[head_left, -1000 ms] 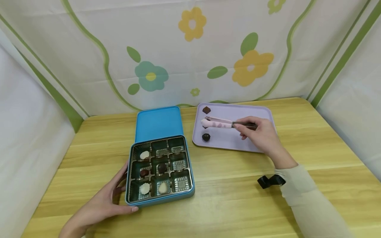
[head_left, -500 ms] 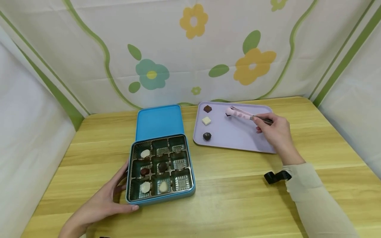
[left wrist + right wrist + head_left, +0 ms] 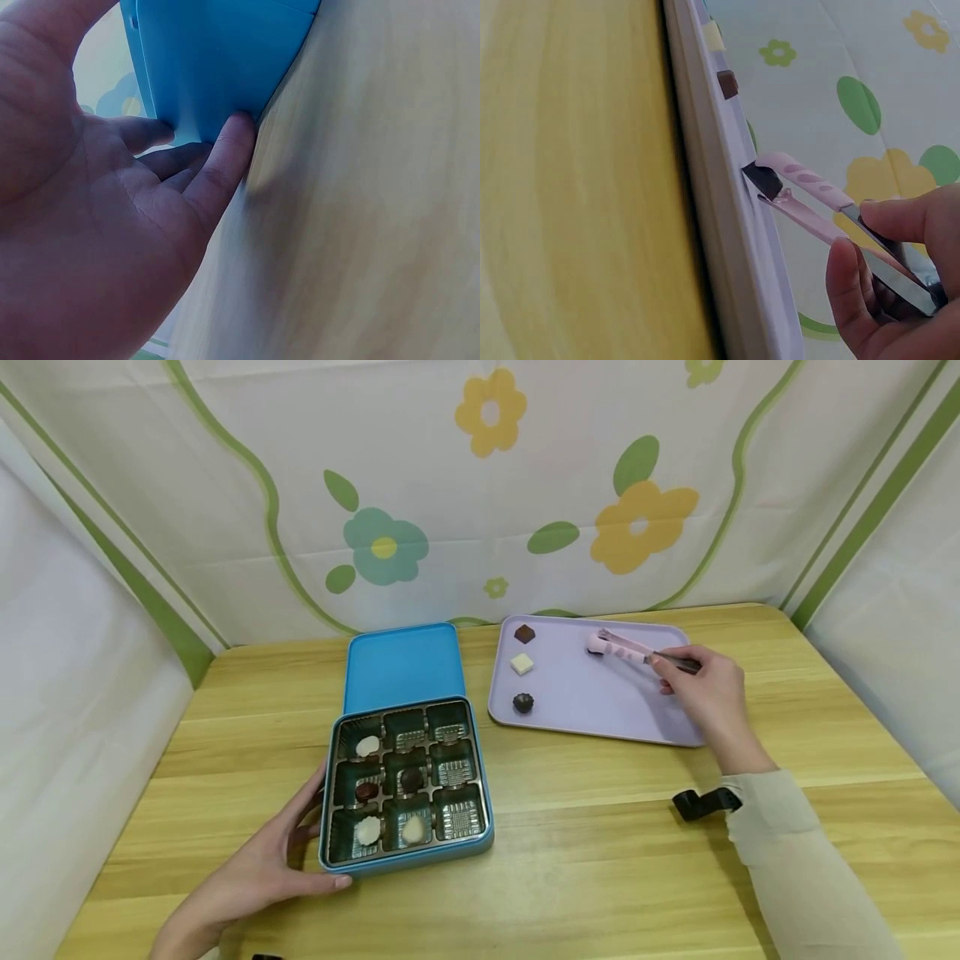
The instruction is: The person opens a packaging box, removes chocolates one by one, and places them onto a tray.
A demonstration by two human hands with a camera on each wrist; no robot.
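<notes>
My right hand (image 3: 708, 689) grips pink-tipped tongs (image 3: 626, 649) over the lilac tray (image 3: 600, 710). In the right wrist view, a dark chocolate (image 3: 763, 181) sits between the tong tips, close to the tray surface; whether it touches the tray I cannot tell. Along the tray's left side lie a brown chocolate (image 3: 525, 633), a white square chocolate (image 3: 522, 664) and a dark round chocolate (image 3: 523, 702). My left hand (image 3: 258, 877) holds the near left corner of a blue tin box (image 3: 420, 860), thumb along the front, fingertips against the left side.
Several chocolates sit in the tin's divided insert (image 3: 431, 793), its right column bare. Behind the tin lies a blue lid (image 3: 405, 660). Wooden tabletop (image 3: 585, 843) surrounds everything, with a flowered cloth (image 3: 450, 485) hanging at the back. A black strap device (image 3: 705, 803) is by the right sleeve.
My right hand has moved the tongs rightward over the tray, the dark chocolate shifting with their tips. The white square chocolate has come into sight. My left hand has stayed on the tin.
</notes>
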